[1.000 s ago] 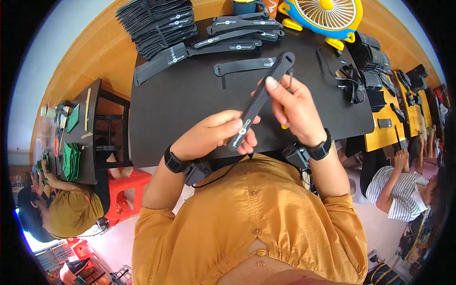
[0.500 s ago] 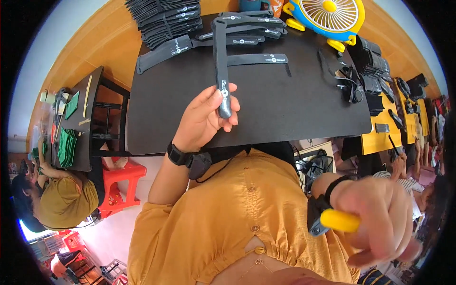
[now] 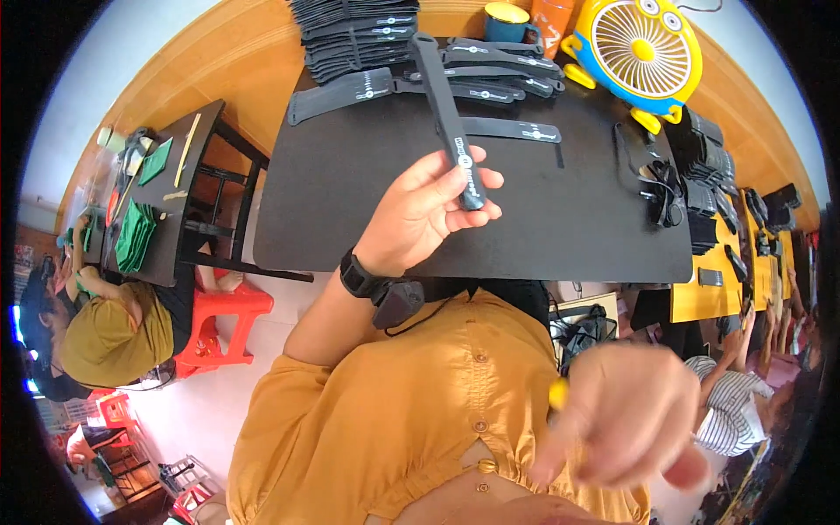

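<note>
My left hand (image 3: 418, 208) is raised over the near part of the dark table, its fingers and thumb closed round the lower end of a long black strap (image 3: 444, 107). The strap stands up from the hand and leans to the left at its looped top. At the lower right, in front of my body, my right hand (image 3: 632, 418) is curled into a fist and smeared by motion. A small yellow end (image 3: 558, 394) sticks out of it; the rest of that thing is hidden, so its kind does not show.
More black straps (image 3: 512, 129) lie on the dark table (image 3: 367, 223), with a tall strap stack (image 3: 354, 39) behind. A yellow-and-blue fan (image 3: 641, 52), a blue mug (image 3: 509, 24) and a cable bundle (image 3: 667, 194) sit around the edges. People work at side tables.
My right hand has moved left with the yellow thing, of which less shows now. The strap in my left hand leans further left at its top. The whole view has shifted a little.
</note>
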`<state>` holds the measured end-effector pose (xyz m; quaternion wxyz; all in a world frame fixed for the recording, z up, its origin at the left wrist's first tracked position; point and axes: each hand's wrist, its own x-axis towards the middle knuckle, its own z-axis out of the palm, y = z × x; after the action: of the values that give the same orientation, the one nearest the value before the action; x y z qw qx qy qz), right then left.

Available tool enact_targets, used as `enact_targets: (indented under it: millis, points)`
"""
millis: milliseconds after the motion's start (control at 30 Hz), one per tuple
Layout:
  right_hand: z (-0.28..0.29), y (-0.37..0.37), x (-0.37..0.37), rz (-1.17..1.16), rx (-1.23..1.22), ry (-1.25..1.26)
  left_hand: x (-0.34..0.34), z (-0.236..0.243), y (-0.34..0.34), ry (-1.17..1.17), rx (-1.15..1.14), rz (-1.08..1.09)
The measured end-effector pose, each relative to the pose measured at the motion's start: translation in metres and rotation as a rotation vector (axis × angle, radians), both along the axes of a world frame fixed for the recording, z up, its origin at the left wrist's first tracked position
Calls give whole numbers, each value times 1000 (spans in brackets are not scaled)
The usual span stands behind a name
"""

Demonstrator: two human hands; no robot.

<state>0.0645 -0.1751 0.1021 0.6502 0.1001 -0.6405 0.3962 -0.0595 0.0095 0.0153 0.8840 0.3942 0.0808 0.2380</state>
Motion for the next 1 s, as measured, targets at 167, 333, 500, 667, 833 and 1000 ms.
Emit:
enact_targets:
  millis: [167, 333, 500, 667, 833, 1000]
  points:
    - [-25, 5, 17, -952, -909, -809, 0, 7, -5, 42, -19, -6]
    - [-53, 21, 15, -1245, -795, -891, 5, 5, -10, -10, 3, 8]
    - [-54, 24, 12, -1349, -725, -930, 6, 7, -13, 10, -12, 9]
    - [-60, 23, 11, -1329, -751, -889, 6, 7, -15, 2, -40, 6]
    - [-57, 22, 9, -1263, -782, -849, 6, 4, -16, -11, -71, 23]
    - [-60, 24, 10, -1266, -761, -853, 6, 9, -17, 23, -39, 31]
